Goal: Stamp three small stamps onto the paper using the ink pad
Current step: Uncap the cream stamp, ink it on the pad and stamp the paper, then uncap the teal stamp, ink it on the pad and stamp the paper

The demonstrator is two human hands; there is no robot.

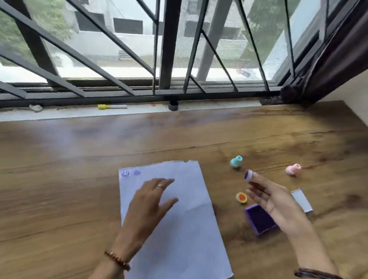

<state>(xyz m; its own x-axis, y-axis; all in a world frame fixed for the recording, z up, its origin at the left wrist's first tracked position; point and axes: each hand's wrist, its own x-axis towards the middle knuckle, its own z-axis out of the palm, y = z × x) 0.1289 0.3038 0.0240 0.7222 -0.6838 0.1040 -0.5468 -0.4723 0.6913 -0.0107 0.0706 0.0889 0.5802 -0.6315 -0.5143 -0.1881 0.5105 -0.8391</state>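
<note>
right hand (272,201) pinches a small stamp (249,175) at its fingertips, inked face out, above the open ink pad (259,219). left hand (148,203), fingers spread, lies flat on the paper (187,236), which bears two purple marks in its far corner. the stamp looks light, rigid, best gripped by its narrow waist; the thin sheet likely slides on the tabletop (51,178) unless pinned.

Left hand (149,202) flat on paper (187,236); right hand (272,201) pinches an inked stamp (248,175) above the ink pad (259,219).
</note>
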